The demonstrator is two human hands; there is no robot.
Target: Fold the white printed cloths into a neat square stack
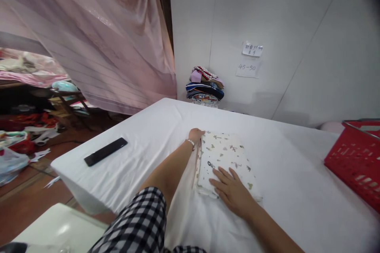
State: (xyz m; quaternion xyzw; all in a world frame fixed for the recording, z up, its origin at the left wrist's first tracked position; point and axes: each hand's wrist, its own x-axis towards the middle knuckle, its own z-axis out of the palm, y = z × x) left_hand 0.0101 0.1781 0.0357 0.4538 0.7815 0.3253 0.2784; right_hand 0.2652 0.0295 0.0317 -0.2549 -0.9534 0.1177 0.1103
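A folded white cloth (225, 152) printed with small leaf and plant shapes lies in a neat rectangle in the middle of the table. At its far left corner, my left hand (196, 135) is closed on the edge, with the thumb on top and the other fingers mostly hidden. My right hand (231, 191) rests flat on the near part of the cloth, fingers spread. Several layers show along the cloth's left side.
The table wears a white tablecloth (285, 158). On its left is a black phone-like slab (106, 151); at the right edge, a red plastic basket (354, 162). Folded fabrics (205, 85) are stacked behind the table by the wall. A pink curtain (127, 47) hangs at left.
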